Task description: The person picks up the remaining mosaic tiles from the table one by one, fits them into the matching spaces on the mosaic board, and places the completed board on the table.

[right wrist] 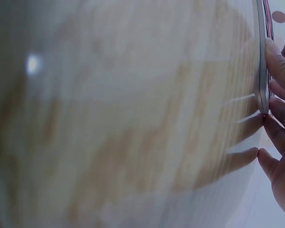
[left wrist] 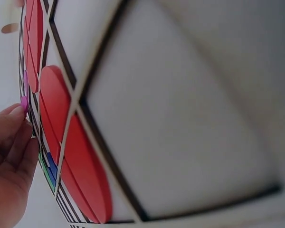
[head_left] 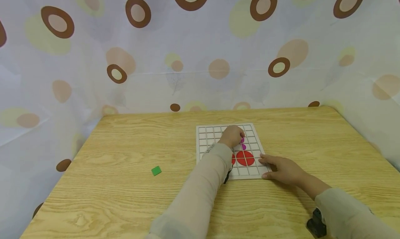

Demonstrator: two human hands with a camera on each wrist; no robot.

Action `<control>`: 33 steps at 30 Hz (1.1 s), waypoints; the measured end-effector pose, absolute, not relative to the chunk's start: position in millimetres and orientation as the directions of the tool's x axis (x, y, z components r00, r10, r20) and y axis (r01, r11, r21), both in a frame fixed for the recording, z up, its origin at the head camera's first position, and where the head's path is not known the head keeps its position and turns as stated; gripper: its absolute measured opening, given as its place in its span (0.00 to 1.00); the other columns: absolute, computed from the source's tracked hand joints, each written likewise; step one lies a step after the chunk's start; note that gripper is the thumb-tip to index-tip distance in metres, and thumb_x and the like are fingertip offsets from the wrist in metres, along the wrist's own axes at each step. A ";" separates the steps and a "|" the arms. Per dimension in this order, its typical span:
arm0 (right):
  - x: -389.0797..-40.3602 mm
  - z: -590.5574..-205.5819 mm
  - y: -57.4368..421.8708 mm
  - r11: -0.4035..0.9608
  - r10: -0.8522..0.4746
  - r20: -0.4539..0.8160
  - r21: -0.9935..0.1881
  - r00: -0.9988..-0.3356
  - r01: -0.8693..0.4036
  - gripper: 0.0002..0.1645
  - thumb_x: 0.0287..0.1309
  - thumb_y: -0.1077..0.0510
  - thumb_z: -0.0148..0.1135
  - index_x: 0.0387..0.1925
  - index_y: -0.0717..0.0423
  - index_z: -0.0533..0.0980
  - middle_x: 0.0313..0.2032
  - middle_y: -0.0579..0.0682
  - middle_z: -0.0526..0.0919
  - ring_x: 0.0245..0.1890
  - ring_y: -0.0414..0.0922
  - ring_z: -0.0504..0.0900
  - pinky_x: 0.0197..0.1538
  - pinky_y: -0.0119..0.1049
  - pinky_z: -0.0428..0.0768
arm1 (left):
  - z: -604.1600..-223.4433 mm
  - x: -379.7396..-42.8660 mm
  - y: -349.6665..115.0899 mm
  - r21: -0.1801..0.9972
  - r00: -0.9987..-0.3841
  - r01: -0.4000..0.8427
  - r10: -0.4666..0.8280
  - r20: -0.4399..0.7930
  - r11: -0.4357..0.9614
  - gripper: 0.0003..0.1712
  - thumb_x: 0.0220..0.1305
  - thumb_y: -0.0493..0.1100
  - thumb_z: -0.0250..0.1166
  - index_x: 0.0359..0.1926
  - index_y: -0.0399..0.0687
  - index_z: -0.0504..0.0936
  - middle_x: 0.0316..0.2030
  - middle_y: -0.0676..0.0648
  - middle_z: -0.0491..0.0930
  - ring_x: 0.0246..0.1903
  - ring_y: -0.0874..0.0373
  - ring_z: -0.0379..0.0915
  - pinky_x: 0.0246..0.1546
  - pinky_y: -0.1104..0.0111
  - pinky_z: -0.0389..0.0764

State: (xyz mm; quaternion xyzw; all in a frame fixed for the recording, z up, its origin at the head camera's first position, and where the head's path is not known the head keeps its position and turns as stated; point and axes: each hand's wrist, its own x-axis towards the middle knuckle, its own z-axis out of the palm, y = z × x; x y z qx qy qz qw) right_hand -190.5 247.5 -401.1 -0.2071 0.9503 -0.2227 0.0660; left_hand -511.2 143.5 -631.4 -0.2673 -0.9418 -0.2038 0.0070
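A white board (head_left: 252, 170) with a grid of square cells lies on the table. My left hand (head_left: 232, 136) reaches over its far half, and in the left wrist view the thumb and fingers pinch a small magenta piece (left wrist: 24, 103) at the grid. Another magenta piece (head_left: 243, 147) sits in a cell just nearer. Red rounded pieces (head_left: 245, 158) fill cells below it, partly behind my left arm. Blue (left wrist: 51, 164) and green (left wrist: 48, 176) pieces show in the left wrist view. My right hand (head_left: 284, 169) rests at the board's near right corner, fingers extended and touching its edge.
A loose green square tile (head_left: 156, 170) lies on the wooden table (head_left: 118, 197) left of the board. A patterned curtain (head_left: 200, 89) hangs behind the table and along its sides. My left forearm crosses the board's near left part and hides it.
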 end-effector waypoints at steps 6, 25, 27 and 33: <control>-191.6 -402.3 248.3 0.811 -0.423 -0.037 -0.461 -0.905 -0.360 0.41 0.44 0.43 0.60 0.55 0.64 0.65 0.53 0.58 0.68 0.55 0.58 0.61 0.53 0.52 0.59 | -592.7 -477.9 132.8 0.359 -0.868 0.486 0.487 0.093 0.797 0.17 0.54 0.40 0.55 0.28 0.75 0.79 0.29 0.69 0.74 0.38 0.69 0.68 0.41 0.71 0.69; -189.8 -400.2 246.2 0.807 -0.421 -0.039 -0.472 -0.906 -0.355 0.40 0.45 0.44 0.61 0.55 0.65 0.64 0.53 0.58 0.68 0.55 0.58 0.61 0.53 0.52 0.59 | -500.4 -405.7 104.8 0.319 -0.817 0.539 0.576 -0.025 0.780 0.12 0.57 0.37 0.55 0.38 0.57 0.81 0.34 0.58 0.76 0.38 0.64 0.68 0.40 0.73 0.68; -189.7 -400.1 246.2 0.809 -0.417 -0.041 -0.472 -0.908 -0.350 0.40 0.45 0.45 0.61 0.55 0.65 0.64 0.53 0.58 0.69 0.55 0.58 0.61 0.53 0.52 0.59 | -456.2 -371.6 92.0 0.341 -0.809 0.536 0.586 -0.056 0.772 0.12 0.58 0.36 0.55 0.40 0.51 0.80 0.38 0.53 0.77 0.40 0.62 0.69 0.40 0.72 0.69; -191.0 -399.9 245.9 0.821 -0.398 -0.063 -0.470 -0.915 -0.325 0.40 0.45 0.43 0.60 0.55 0.64 0.64 0.53 0.59 0.68 0.55 0.58 0.61 0.53 0.52 0.59 | -383.3 -314.5 63.7 0.401 -0.779 0.553 0.624 -0.061 0.730 0.15 0.60 0.38 0.53 0.49 0.43 0.74 0.46 0.48 0.74 0.47 0.58 0.68 0.44 0.74 0.67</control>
